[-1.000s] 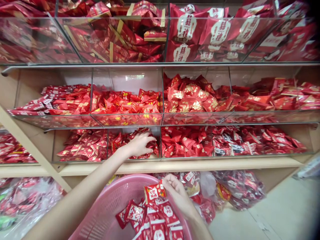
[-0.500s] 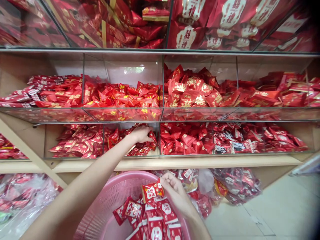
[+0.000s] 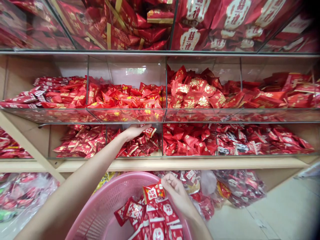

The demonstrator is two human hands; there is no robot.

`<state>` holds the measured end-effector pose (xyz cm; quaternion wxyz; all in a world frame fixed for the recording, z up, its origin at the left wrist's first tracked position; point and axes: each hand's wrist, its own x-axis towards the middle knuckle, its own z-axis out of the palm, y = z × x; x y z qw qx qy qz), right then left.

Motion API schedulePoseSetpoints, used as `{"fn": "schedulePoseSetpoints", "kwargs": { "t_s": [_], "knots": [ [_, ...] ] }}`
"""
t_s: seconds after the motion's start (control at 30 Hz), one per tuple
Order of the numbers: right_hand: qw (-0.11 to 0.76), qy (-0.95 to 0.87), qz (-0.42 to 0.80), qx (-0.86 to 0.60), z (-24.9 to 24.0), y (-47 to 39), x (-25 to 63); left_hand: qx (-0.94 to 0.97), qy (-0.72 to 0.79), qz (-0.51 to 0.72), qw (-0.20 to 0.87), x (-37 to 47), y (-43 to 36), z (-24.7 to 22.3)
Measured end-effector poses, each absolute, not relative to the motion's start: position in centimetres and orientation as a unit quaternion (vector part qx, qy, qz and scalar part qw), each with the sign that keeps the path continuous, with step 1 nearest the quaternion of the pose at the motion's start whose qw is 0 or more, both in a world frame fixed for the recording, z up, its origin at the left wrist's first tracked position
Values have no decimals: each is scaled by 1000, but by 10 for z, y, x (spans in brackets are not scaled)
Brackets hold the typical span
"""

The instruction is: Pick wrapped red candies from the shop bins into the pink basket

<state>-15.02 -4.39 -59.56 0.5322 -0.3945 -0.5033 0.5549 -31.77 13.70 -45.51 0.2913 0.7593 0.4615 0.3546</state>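
My left hand (image 3: 135,132) reaches into a lower shelf compartment. Its fingers close on a small red candy packet (image 3: 150,131) with a pale label, raised over a heap of glossy red packets (image 3: 143,146). The fingertips are partly hidden. Below, my right hand (image 3: 176,191) pinches a red and orange candy packet (image 3: 153,193) by its corner, above a pink plastic basket (image 3: 83,208). In the basket lie several red and white packets (image 3: 158,230), some with a white oval label.
A glass-divided shelf bin (image 3: 130,100) full of red packets runs above my left hand, behind a glass front lip (image 3: 127,115). A wooden shelf edge (image 3: 175,163) separates the compartment from the basket. Clear bags of packets (image 3: 240,188) lie on the floor at the right.
My left hand has drawn up and slightly left out of the packet heap, and a packet now shows at its fingertips. My right hand keeps its pinch. The view has shifted slightly.
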Motion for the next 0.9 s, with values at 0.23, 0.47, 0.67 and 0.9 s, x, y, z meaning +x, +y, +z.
{"fn": "schedulePoseSetpoints", "kwargs": {
  "t_s": [0.23, 0.47, 0.67, 0.9],
  "knots": [
    [534, -503, 560, -385, -600, -43, -150, 708, 469, 395, 350, -323, 127, -449],
    [545, -490, 555, -393, -598, -43, -150, 723, 416, 249, 492, -335, 91, -432],
    [549, -490, 550, -395, -597, -43, -151, 736, 420, 155, 508, -340, 70, -438],
    [556, -481, 551, -394, -599, -42, -151, 775, 364, 20, 517, -337, 52, -444]
  ]
}}
